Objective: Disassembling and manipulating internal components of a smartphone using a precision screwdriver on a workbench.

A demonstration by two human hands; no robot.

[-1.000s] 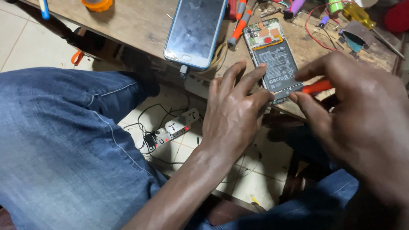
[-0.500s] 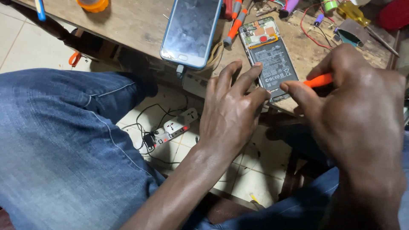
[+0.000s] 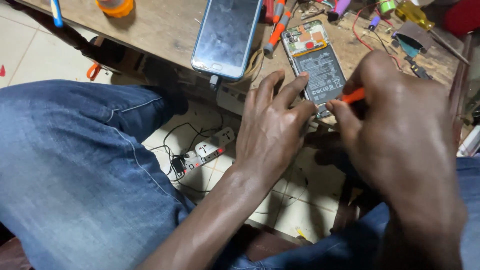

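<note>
An opened phone (image 3: 316, 60), its back cover off and its battery and circuit board laid bare, is seen lying flat near the front edge of a wooden table (image 3: 160, 25). The lower left edge of the phone is touched by the spread fingers of the left hand (image 3: 270, 135); nothing is clasped by this hand, which is laid open against the phone and the table edge. An orange-handled tool (image 3: 354, 95) is pinched in the closed grip of the right hand (image 3: 395, 130), thumb against fingers, with its tip held at the lower right corner of the phone; the tip itself is hidden behind the thumb. Just to the left of the opened phone, a second phone (image 3: 227, 35) with a blue rim is laid screen-up, a cable plugged into its lower end. Red and orange screwdrivers (image 3: 276, 22) are laid between the two phones. Below the table, a white power strip (image 3: 207, 150) is seen on the tiled floor, beside a knee in blue jeans (image 3: 75, 170).
</note>
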